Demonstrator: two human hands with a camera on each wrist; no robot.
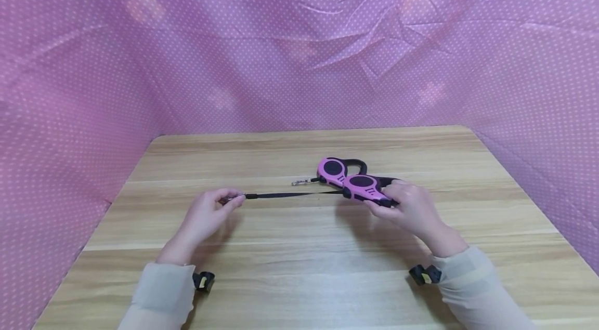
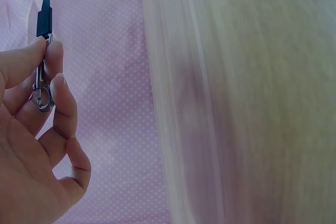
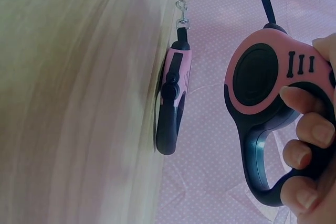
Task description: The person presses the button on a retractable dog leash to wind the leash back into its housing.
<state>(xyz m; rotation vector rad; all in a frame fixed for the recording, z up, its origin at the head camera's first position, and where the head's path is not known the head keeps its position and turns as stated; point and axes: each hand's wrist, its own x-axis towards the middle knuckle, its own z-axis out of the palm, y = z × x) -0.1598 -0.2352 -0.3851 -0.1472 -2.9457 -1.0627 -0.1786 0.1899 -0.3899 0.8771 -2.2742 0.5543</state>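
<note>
My right hand (image 1: 412, 208) grips the black handle of a pink and black retractable dog leash (image 3: 253, 74), fingers curled through the loop. From its nose a black strap (image 1: 295, 195) runs straight out to the left. At the far end of that strap, my left hand (image 1: 206, 218) pinches the metal snap hook (image 2: 43, 94) between thumb and index finger. A second pink and black retractable leash (image 1: 331, 168) lies on the table behind the held one, which overlaps it in the head view. Its own metal clip (image 3: 181, 11) points left on a short bit of strap.
The light wood-grain table (image 1: 299, 278) has rounded back corners. Pink polka-dot cloth (image 1: 299, 60) hangs behind it and along both sides. A small black device (image 1: 204, 281) sits at the left wrist, and another black device (image 1: 425, 274) at the right.
</note>
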